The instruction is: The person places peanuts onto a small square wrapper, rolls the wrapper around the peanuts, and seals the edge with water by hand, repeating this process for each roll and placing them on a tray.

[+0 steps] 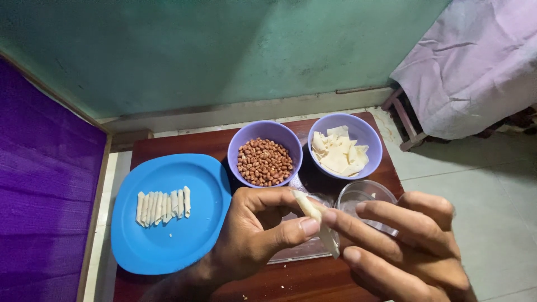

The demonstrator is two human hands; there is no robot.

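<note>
Nearest the viewer, above the front edge of the low wooden table [313, 282], both hands met over a pale rolled wrapper [316, 222]. The left hand [254, 232] pinched the roll between thumb and curled forefinger, closed upon it; the right hand [411, 243] touched its far side with extended fingertips [335, 217], only loosely closed. The roll was cream-coloured, narrow and slanted, upper end toward the bowls, lower end projecting below the fingers. It lay between the two hands, held clear of the tabletop. Beneath it sat a clear plastic container [366, 196], with little bare wood around it. To the left, a blue plate [168, 246] overhung the table's left edge and carried a row of finished rolls [163, 207]. Farther back stood a purple bowl of peanuts [264, 161] and, just beside it, a purple bowl of wrapper pieces [342, 151]. Open tiled floor [475, 196] lay to the right; a green wall [224, 50] closed the rear.
</note>
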